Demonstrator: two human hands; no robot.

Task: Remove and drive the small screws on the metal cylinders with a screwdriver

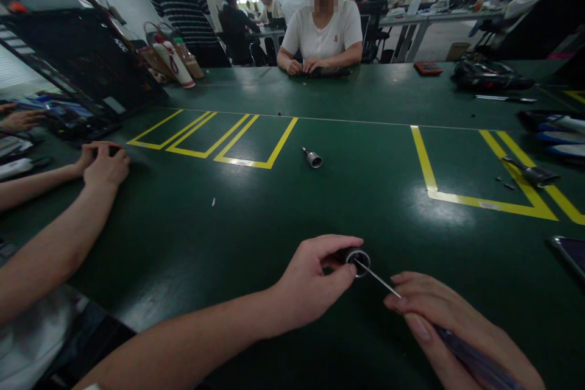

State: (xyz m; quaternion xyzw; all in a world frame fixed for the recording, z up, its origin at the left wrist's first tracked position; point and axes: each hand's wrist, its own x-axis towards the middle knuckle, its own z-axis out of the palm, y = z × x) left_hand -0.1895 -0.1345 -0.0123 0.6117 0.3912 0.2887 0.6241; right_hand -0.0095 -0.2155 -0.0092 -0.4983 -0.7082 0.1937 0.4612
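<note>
- Across the whole foreground spreads a dark green table [173, 244], marked with yellow tape [425, 161].
- On its far side sits a person in a white shirt [320, 39], forearms on the tabletop.
- At the left edge rest a neighbour's hands [107, 167], one over the other, well apart from the wearer's.
- Lower right, the wearer's right hand [457, 317] grips a thin-shafted tool [381, 281] by its dark handle. A light, steady hold should suit such a slim shaft; hard pushing could make it slip.
- Lower centre, the wearer's left hand [315, 280] pinches a round cup-ended part [359, 252], its open mouth towards the tool. The pinch is best kept firm, with the thumb, right beside the mouth, clear of the shaft.
- Mid-table, beyond the hands, lies a loose metal-cupped piece [313, 159].
- Smallest is the shaft's tip, at the cup's mouth; whether it touches inside cannot be told. Small, controlled strokes would probably spare the rim.
</note>
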